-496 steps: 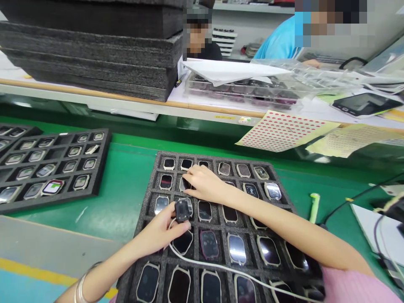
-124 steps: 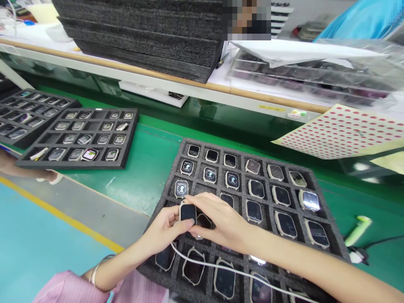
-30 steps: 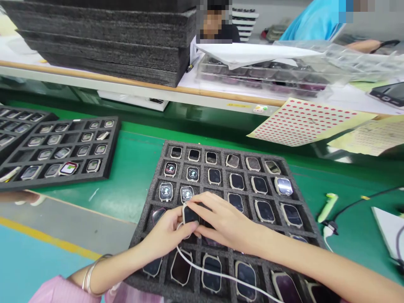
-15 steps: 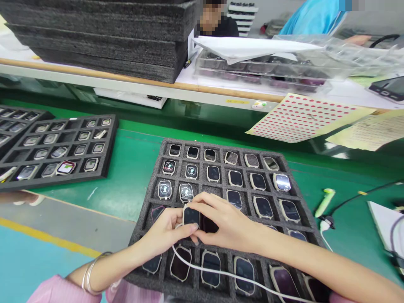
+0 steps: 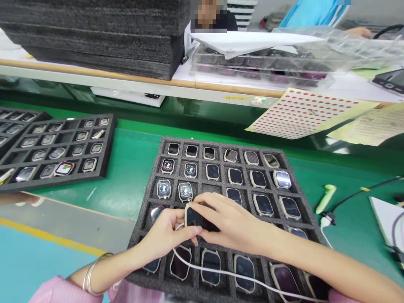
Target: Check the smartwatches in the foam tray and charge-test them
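Observation:
A smartwatch (image 5: 193,217) with a dark screen and pale case is held up between both hands, over a grey foam tray (image 5: 148,181). My left hand (image 5: 172,227) is closed on its left side, thumb along the lower edge. A white cable (image 5: 217,271) runs from under that hand to the lower right; its end is hidden. My right hand (image 5: 224,219) grips the watch from the right, fingers over its top edge. Several strapless watches lie in the tray's compartments; a few at the left, such as one watch (image 5: 185,191), show lit faces.
More foam trays of watches (image 5: 109,151) lie to the left. Black foam sheets (image 5: 104,42) are stacked on the shelf beside clear plastic trays (image 5: 259,69). A green-white pen-like object (image 5: 325,198) and cables (image 5: 328,219) are at the right. A person (image 5: 232,21) is behind the shelf.
The view has shifted slightly. Both hands still hold the watch, which sits a little further right and lower in the picture.

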A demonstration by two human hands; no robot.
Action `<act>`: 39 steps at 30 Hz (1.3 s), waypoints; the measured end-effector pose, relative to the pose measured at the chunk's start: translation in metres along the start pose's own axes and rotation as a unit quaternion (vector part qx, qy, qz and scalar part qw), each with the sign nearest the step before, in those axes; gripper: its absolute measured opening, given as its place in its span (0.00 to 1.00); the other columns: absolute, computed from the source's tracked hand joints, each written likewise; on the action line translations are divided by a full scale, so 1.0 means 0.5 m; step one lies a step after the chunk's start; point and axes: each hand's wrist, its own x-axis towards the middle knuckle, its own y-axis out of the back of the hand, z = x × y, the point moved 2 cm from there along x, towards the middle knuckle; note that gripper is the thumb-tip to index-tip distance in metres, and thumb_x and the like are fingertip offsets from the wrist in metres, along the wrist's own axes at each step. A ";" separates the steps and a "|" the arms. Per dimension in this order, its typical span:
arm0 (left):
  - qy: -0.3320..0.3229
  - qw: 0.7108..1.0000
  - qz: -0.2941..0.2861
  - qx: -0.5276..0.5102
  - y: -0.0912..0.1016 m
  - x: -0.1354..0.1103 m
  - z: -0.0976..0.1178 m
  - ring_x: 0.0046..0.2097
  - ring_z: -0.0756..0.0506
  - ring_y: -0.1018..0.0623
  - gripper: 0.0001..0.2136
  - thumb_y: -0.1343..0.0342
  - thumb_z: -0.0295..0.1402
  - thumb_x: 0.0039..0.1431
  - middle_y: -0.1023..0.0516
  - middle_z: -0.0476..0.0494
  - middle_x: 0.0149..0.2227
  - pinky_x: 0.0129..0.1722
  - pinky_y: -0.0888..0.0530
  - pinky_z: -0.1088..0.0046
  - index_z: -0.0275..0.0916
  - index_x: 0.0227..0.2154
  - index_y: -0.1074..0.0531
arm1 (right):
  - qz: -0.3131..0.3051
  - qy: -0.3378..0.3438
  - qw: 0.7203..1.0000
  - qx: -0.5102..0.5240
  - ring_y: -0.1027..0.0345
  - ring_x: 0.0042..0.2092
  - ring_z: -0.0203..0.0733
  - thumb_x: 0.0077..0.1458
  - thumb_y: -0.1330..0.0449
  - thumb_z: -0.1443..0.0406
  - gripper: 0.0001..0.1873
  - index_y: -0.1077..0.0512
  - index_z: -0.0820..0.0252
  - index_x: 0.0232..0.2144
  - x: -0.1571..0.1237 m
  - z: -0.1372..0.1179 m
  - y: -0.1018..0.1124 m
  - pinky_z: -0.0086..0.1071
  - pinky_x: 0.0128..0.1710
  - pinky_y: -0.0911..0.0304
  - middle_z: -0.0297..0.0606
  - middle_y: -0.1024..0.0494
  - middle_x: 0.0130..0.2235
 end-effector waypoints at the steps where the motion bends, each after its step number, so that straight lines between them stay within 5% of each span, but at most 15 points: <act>1: -0.001 1.000 0.001 0.007 0.000 -0.001 -0.001 0.30 0.47 0.24 0.09 0.39 0.35 0.54 0.22 0.44 0.26 0.33 0.29 0.73 0.32 0.31 0.26 | -0.006 0.002 1.000 -0.009 0.33 0.44 0.48 0.52 0.37 0.68 0.19 0.31 0.67 0.46 0.001 -0.001 0.001 0.42 0.44 0.31 0.47 0.29 0.44; 10: 0.004 0.999 -0.009 -0.045 0.003 0.001 0.002 0.30 0.48 0.24 0.10 0.40 0.36 0.55 0.22 0.43 0.27 0.34 0.28 0.74 0.31 0.31 0.26 | 0.017 0.011 0.999 0.043 0.33 0.41 0.45 0.53 0.38 0.66 0.19 0.32 0.68 0.47 0.005 0.013 -0.024 0.37 0.38 0.31 0.47 0.31 0.43; 23: -0.004 0.997 0.010 -0.079 0.012 0.015 0.003 0.24 0.51 0.27 0.13 0.35 0.38 0.49 0.23 0.44 0.22 0.27 0.31 0.76 0.31 0.28 0.25 | 0.072 -0.003 0.989 0.132 0.34 0.44 0.42 0.56 0.40 0.66 0.21 0.35 0.64 0.52 -0.001 0.026 -0.041 0.35 0.44 0.32 0.45 0.33 0.46; 29: 0.039 0.999 -0.009 -0.017 0.018 0.008 0.012 0.10 0.59 0.54 0.21 0.45 0.46 0.57 0.40 0.55 0.08 0.09 0.59 0.81 0.30 0.21 0.26 | 0.127 -0.028 0.976 0.174 0.33 0.37 0.41 0.51 0.34 0.62 0.19 0.28 0.66 0.44 0.006 0.041 -0.051 0.35 0.39 0.32 0.41 0.29 0.37; 33: 0.045 0.998 -0.017 -0.034 0.019 0.011 0.012 0.10 0.58 0.53 0.24 0.49 0.48 0.59 0.37 0.52 0.08 0.08 0.59 0.80 0.30 0.20 0.27 | 0.115 -0.089 0.951 0.273 0.33 0.29 0.35 0.49 0.33 0.59 0.20 0.27 0.67 0.41 0.011 0.052 -0.059 0.32 0.30 0.32 0.36 0.30 0.33; 39: 0.037 0.998 -0.028 -0.030 0.016 0.011 0.011 0.09 0.59 0.52 0.27 0.52 0.48 0.61 0.33 0.48 0.09 0.09 0.60 0.79 0.29 0.19 0.27 | 0.085 -0.119 0.923 0.357 0.33 0.30 0.35 0.48 0.32 0.58 0.20 0.25 0.65 0.41 0.012 0.058 -0.060 0.31 0.32 0.32 0.36 0.31 0.33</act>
